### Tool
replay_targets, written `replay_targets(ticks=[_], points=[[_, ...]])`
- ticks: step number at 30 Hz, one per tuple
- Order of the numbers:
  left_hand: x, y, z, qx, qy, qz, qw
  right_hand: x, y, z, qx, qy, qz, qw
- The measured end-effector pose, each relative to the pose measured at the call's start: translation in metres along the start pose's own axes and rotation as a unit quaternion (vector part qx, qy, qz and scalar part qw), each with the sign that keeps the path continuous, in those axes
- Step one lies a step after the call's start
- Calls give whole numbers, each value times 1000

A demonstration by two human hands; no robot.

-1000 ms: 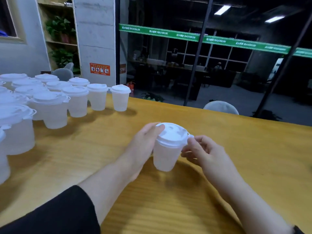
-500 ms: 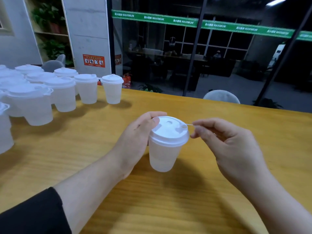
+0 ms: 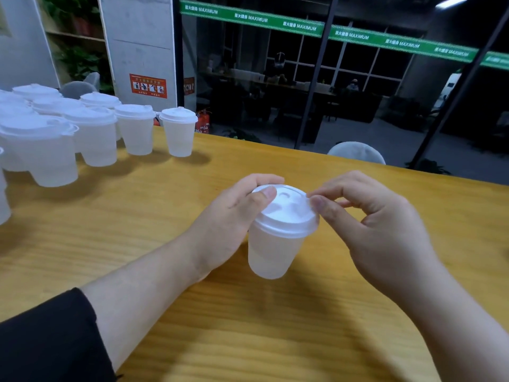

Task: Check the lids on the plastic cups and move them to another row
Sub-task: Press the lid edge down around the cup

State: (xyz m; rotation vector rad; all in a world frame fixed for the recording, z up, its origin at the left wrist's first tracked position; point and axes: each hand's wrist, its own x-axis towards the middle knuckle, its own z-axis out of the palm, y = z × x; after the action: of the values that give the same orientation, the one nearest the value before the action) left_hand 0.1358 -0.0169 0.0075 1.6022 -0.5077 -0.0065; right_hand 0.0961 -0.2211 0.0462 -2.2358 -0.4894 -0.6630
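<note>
A: Where's the cup being checked?

B: The translucent plastic cup (image 3: 271,250) sits near the middle of the wooden bench (image 3: 143,216), tilted a little, its base toward six o'clock and its white lid (image 3: 286,213) toward twelve. Whether the base touches the bench, I cannot tell.

A: And the left hand?

B: The left hand (image 3: 228,216) comes in from eight o'clock and wraps the cup's upper wall. Its thumb lies on top of the lid near the rim, and a finger curls over the lid's far edge. So that grip is grasping the cup.

A: The right one?

B: The right hand (image 3: 382,224) is at three o'clock of the cup. Thumb and forefinger tips meet at the lid's rim on that side, apparently pinching its edge; the other fingers are curled behind.

A: The rest of the cups?

B: A cluster of lidded cups (image 3: 91,133) stands at ten o'clock, well apart from the held one, arranged in rows running toward the left edge. The end cup (image 3: 179,133) stands closest to the bench's far edge.

A: Anything else?

B: A black sleeve (image 3: 46,340) covers the left forearm at seven o'clock. Beyond the bench there's a glass wall with a green banner (image 3: 325,30), and a grey chair back (image 3: 356,153) at one o'clock.
</note>
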Motion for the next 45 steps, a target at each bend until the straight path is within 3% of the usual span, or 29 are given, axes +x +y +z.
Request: replay_targets(ticks=[9,21,27,33,36,39,45], points=[[0,-1,-1,16,-4,2,1000,-2,2,-18,-42,-82,19,996],[-1,0,-1,24,5,1,1000,3,-14,-18,-126,-108,16,986],[-2,1,-2,11,21,-9,1000,-3,-2,3,-13,43,17,999],[4,-2,-4,-45,110,-101,988,-5,-6,28,92,-93,95,987],[4,-4,-4,-40,77,-157,984,-1,-8,35,119,-96,106,983],[3,-4,-4,-1,42,-156,987,2,-9,35,118,-96,112,982],[2,0,-1,11,44,-157,986,2,-9,38,103,-100,111,983]])
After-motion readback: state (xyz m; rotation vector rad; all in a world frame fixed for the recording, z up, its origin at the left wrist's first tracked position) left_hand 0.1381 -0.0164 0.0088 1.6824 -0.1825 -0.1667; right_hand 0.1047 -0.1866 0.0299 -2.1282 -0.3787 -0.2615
